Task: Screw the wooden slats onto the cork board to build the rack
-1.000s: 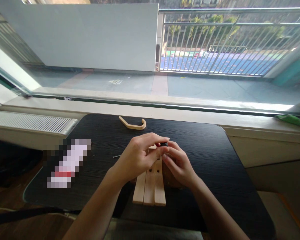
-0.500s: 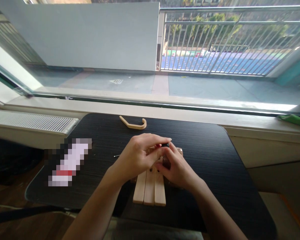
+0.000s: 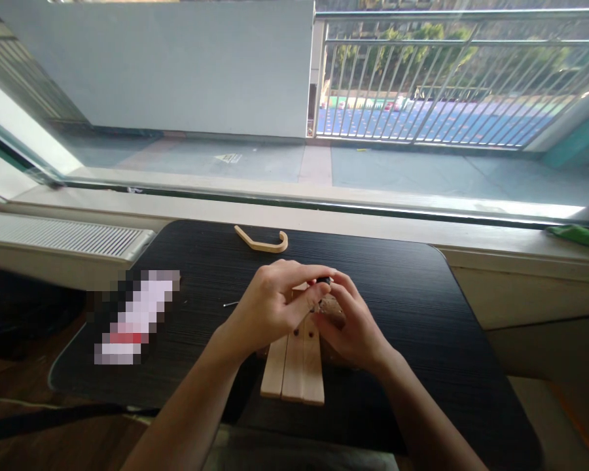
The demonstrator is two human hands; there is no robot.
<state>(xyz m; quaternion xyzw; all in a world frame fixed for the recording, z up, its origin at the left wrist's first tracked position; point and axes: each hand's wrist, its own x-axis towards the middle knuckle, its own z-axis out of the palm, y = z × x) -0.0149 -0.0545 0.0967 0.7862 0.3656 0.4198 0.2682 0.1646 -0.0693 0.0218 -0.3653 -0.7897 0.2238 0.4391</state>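
My left hand (image 3: 275,297) is closed in a pinch on a small black-and-red tool handle (image 3: 324,280), which looks like a screwdriver's; most of it is hidden by the fingers. My right hand (image 3: 356,320) curls in from the other side, its fingertips at the black end and its thumb lower, close to the wood. Below both hands lie three pale wooden slats (image 3: 294,376), side by side, with dark holes (image 3: 311,334) near their upper part. Brown, shiny wrapped material (image 3: 332,305) shows behind my right fingers.
A bent wooden hook (image 3: 265,246) lies near the far edge of the black table (image 3: 397,281). Left of my hands is a thin metal rod (image 3: 230,303). A blurred-out pale item (image 3: 144,311) rests at the table's left. Beyond stand a radiator (image 3: 69,235) and a window sill.
The right fingers have shifted slightly around the black end, and the right thumb has moved up a little, uncovering a hole in the slats. The left hand stays nearly in place.
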